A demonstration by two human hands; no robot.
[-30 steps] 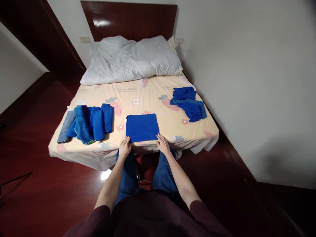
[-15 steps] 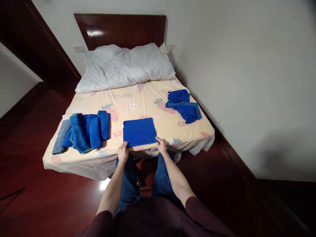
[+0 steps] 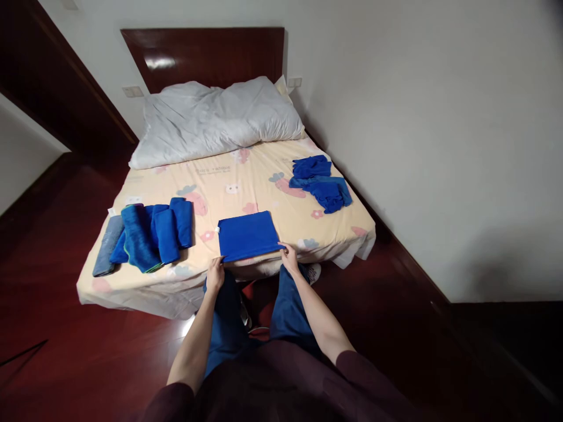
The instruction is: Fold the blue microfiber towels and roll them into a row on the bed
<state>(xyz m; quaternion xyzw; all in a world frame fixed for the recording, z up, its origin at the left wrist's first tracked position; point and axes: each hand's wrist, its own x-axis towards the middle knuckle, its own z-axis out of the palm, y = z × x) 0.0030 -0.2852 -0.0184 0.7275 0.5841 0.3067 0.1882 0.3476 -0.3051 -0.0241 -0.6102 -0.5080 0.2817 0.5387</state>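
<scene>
A blue towel [image 3: 248,234] lies as a flat rectangle near the front edge of the bed, with a small white tag at its left side. My left hand [image 3: 215,274] is closed on its near left corner. At the near right corner, my right hand [image 3: 289,258] pinches the cloth. The near edge is pulled taut between both hands and slightly raised. To the left sit several rolled towels [image 3: 168,234], mostly blue, one of them grey-blue [image 3: 107,246]. Crumpled blue towels [image 3: 323,187] lie in a heap on the right side.
The bed [image 3: 237,199] has a pale patterned sheet, with a white quilt [image 3: 215,120] bunched by the dark wooden headboard [image 3: 211,55]. A wall [image 3: 396,146] runs along the right. Dark red floor [image 3: 57,258] shows on the left.
Both hands have gone from resting on the towel's near corners to gripping them. The near edge has lifted and drawn slightly toward me. The camera view has shifted a little.
</scene>
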